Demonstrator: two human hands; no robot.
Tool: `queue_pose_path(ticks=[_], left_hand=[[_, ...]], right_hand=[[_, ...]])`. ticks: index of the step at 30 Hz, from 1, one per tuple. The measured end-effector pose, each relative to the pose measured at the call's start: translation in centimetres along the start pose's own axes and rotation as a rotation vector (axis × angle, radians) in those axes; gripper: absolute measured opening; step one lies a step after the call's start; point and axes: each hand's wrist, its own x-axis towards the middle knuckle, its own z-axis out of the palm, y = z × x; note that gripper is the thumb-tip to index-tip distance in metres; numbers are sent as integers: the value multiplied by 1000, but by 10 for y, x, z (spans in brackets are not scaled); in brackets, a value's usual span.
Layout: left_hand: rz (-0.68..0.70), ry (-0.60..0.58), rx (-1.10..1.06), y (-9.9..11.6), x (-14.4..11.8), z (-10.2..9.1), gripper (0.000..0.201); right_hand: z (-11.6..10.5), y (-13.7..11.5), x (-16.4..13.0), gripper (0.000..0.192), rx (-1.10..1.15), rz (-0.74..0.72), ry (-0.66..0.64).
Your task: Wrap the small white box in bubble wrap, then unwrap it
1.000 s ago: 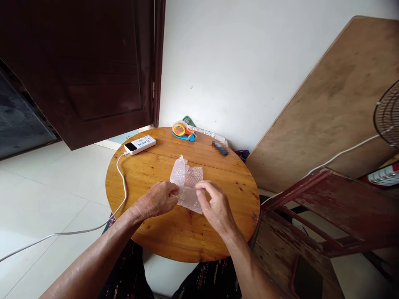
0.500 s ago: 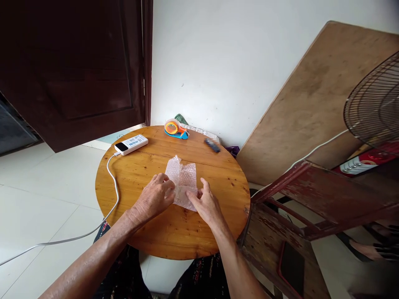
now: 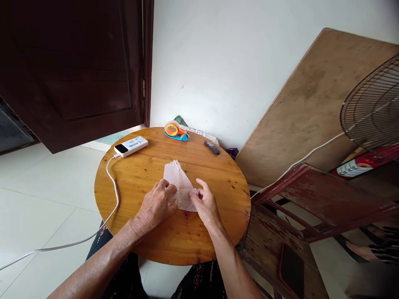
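Where white wall rises, round wooden table stands.

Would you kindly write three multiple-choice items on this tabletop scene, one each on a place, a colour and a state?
1. Where does the tape dispenser sit on the round table?
A. at the far edge, near the wall
B. at the near edge, by the person
C. under the left hand

2. What colour is the cable plugged into the power bank?
A. black
B. white
C. red

3. What holds the bubble wrap?
A. nothing, it lies loose
B. the left hand alone
C. both hands, with the right hand on its other side

Answers: 1 A, it lies beside the white wall; 2 B, it trails white off the table's left side; 3 C, fingers of each hand press on the sheet.
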Motion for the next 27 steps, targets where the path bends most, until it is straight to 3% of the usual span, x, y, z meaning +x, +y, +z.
queue_pose_path(ticks=[7, 11, 14, 19, 27], left_hand=[[37, -58, 86, 4, 4, -12, 16], [34, -63, 78, 4, 4, -11, 15], [36, -74, 46, 4, 3, -10, 15], [74, -105, 42, 4, 4, -12, 20], [130, -136, 27, 2, 6, -11, 22]], right_hand=[[-2, 0, 4, 67, -96, 78, -52], [6, 7, 9, 58, -24, 67, -113], [13, 6, 12, 49, -71, 29, -89], [16, -6, 15, 51, -213, 24, -40], [16, -17, 6, 52, 311, 252, -124]])
